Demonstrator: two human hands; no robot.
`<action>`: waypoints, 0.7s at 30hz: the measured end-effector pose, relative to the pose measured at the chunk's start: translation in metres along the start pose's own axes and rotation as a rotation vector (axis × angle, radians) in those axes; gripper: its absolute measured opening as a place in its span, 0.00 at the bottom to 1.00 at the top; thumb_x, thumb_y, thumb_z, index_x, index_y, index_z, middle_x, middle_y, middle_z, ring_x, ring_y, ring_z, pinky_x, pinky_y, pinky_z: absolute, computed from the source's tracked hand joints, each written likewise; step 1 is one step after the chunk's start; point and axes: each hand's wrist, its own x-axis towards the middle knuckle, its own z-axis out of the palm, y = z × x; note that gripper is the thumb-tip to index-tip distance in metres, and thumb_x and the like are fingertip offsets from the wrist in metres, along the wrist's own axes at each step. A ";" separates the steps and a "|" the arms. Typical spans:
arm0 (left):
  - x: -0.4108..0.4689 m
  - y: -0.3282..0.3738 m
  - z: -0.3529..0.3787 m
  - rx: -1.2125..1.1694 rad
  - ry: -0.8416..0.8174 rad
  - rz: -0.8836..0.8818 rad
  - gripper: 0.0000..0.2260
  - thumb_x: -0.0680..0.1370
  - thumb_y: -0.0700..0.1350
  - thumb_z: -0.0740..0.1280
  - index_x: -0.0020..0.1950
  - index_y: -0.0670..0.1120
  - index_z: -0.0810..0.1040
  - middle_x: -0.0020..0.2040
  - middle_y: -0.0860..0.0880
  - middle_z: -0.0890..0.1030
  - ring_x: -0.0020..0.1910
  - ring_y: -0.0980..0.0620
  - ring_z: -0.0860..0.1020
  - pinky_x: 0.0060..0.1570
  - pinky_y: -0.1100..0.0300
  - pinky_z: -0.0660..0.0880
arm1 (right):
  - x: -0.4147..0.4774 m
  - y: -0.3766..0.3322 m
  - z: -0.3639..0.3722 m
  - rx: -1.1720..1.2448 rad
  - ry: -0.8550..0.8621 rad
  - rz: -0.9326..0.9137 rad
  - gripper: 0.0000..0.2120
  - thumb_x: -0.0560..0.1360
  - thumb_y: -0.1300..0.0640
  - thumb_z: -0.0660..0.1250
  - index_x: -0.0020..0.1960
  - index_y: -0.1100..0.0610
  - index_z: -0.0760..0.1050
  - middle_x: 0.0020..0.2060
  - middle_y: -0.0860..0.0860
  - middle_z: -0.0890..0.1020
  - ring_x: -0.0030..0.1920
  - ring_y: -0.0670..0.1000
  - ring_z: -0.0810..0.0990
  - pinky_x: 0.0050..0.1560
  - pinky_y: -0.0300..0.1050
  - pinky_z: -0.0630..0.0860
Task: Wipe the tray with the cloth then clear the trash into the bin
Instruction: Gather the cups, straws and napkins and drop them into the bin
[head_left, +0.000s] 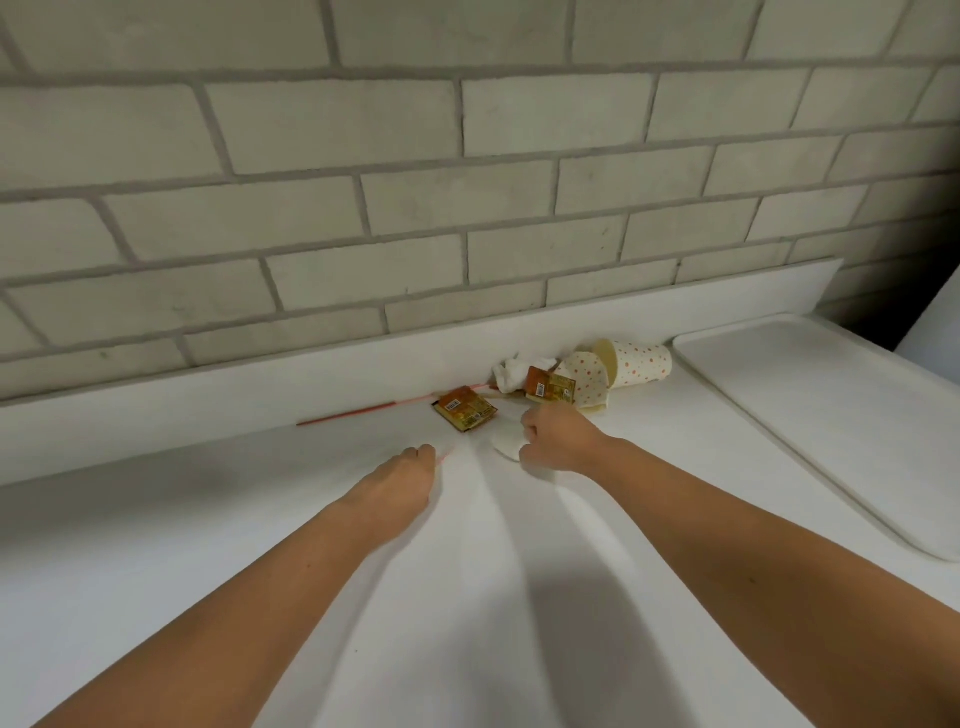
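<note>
Head view showed a white counter (467, 597) running along a low ledge (260, 395) under a brick wall (363, 156). One tray (810, 415) lay flat at the right of the frame, bare and well apart from both hands, its long edge slanting toward the lower right.

The trash sat bunched against the ledge, just right of centre. I counted two dotted cups on their sides, the far cup (641, 364) and the near cup (584, 387), touching each other. One crumpled white wad (514, 371) lay to their left. One packet (465, 409) lay flat and alone, and a second packet (550, 387) leaned against the near cup; whether a third hid there I could not tell. One red straw (363, 410) lay along the foot of the ledge.

The right hand (556, 441) was curled and pinched the edge of one white disc (506, 441), just below the packets. The left hand (410, 467) rested knuckles up to its left, fingers tucked under, a red sliver at their tips; whether it gripped anything I could not tell.

Open counter stretched across the left and the bottom of the frame.
</note>
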 end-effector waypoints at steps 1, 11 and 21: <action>0.000 -0.005 -0.001 -0.029 0.007 0.016 0.16 0.82 0.38 0.51 0.69 0.38 0.63 0.66 0.37 0.68 0.63 0.38 0.70 0.59 0.50 0.68 | 0.003 -0.005 0.000 0.017 0.021 -0.002 0.16 0.72 0.66 0.62 0.32 0.53 0.59 0.31 0.48 0.64 0.36 0.50 0.67 0.27 0.37 0.57; 0.042 -0.073 -0.025 -0.077 0.369 -0.110 0.13 0.80 0.34 0.56 0.62 0.38 0.74 0.64 0.42 0.69 0.59 0.42 0.74 0.56 0.55 0.68 | 0.047 -0.038 0.017 0.102 0.049 -0.070 0.19 0.78 0.67 0.54 0.69 0.60 0.67 0.68 0.58 0.62 0.62 0.59 0.71 0.59 0.45 0.69; 0.064 -0.071 -0.020 -0.092 0.255 -0.264 0.12 0.80 0.38 0.58 0.61 0.36 0.72 0.63 0.39 0.68 0.59 0.41 0.73 0.57 0.55 0.67 | 0.058 -0.044 0.030 0.243 0.070 0.012 0.29 0.73 0.50 0.70 0.68 0.59 0.64 0.69 0.57 0.63 0.63 0.57 0.72 0.57 0.44 0.71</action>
